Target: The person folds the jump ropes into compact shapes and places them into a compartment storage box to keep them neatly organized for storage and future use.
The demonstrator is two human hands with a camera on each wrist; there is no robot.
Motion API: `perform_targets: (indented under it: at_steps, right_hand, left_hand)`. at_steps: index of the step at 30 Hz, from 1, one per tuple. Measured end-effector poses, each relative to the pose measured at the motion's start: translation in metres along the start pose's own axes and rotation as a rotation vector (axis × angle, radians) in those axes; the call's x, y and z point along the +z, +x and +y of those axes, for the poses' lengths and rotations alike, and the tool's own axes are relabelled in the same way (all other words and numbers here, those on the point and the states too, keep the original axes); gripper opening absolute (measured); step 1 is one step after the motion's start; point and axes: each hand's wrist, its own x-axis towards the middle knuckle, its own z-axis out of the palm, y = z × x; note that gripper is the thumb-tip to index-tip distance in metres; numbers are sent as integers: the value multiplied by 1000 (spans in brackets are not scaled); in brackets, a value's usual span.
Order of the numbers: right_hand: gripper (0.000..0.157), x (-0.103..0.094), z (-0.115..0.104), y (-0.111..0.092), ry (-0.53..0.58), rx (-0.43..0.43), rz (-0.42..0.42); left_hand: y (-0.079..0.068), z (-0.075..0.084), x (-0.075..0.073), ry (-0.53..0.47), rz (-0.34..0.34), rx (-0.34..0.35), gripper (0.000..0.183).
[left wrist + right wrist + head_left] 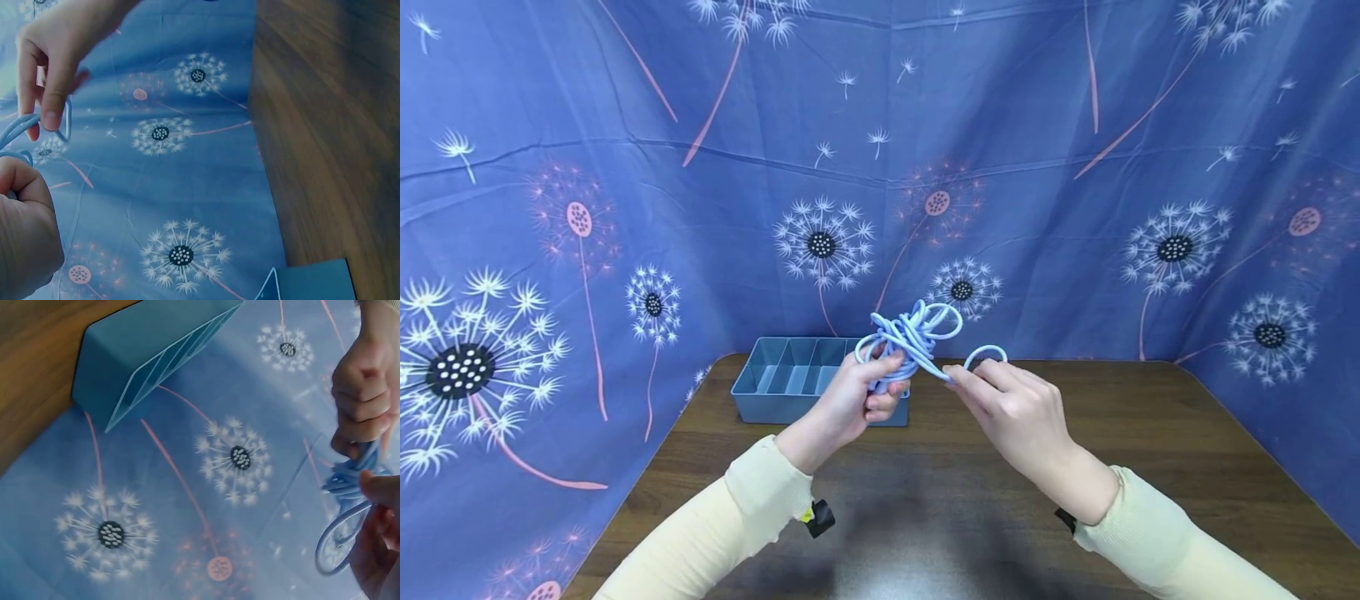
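Note:
A bundle of light blue cord [912, 335], wound in loops, is held up above the table in front of the person. The left hand [857, 398] grips the bundle from below, its thumb lying across the coils. To the right, the right hand [1017, 415] pinches a stretch of the same cord drawn out from the bundle, and a small loop rises behind its fingers. In the right wrist view the cord [342, 481] hangs in coils between the left hand [364, 400] and the right hand [378, 550]. The left wrist view shows only part of the cord.
A blue-grey divided box [775, 407] stands at the back left of the wooden table [1120, 425], partly behind the left hand. Its visible compartments show bare bottoms. A blue dandelion-print curtain [1045, 208] hangs behind the table and along its sides.

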Motion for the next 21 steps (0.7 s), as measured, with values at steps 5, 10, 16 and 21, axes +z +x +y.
perform_targets:
  at_steps: [5,10,16,21]
  right_hand:
    - [18,4,2,-8,136,-25,67]
    - [17,9,1,-11,240,-77,136]
    - [15,9,0,-3,337,-183,212]
    - [15,6,3,5,338,-266,257]
  left_hand:
    - [-3,-1,4,-36,-45,-13,14]
    - [-5,-2,1,-84,-102,-49,16]
    - [-7,-3,-3,-119,-202,-106,13]
    - [-6,-3,-5,-151,-280,-134,15]
